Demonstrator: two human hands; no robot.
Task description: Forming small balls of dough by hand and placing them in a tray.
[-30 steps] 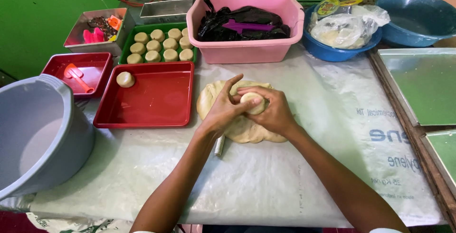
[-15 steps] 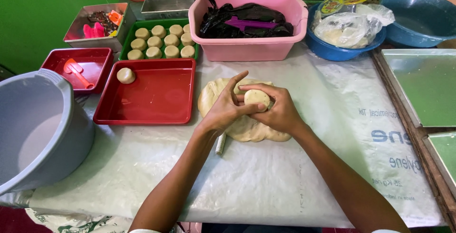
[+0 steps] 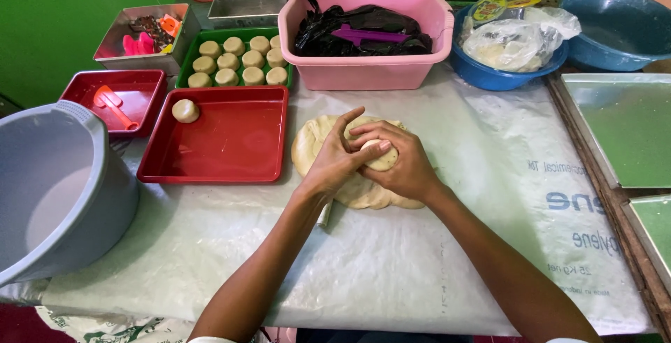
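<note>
My left hand (image 3: 337,160) and my right hand (image 3: 403,165) are cupped together around a small pale dough ball (image 3: 382,158), held just above a flat mass of dough (image 3: 360,190) on the plastic-covered table (image 3: 391,266). Both hands touch the ball and hide most of it. A large red tray (image 3: 231,140) lies to the left with one dough ball (image 3: 185,111) in its far left corner. Behind it a green tray (image 3: 234,63) holds several round dough pieces.
A grey bucket (image 3: 49,189) stands at the left edge. A small red tray (image 3: 115,98) holds an orange scoop. A pink tub (image 3: 367,35) with black plastic, two blue bowls (image 3: 618,25) and metal trays (image 3: 622,126) line the back and right.
My hands have kept working the small dough ball in place, the fingers shifting slightly around it. Nothing else on the table moved.
</note>
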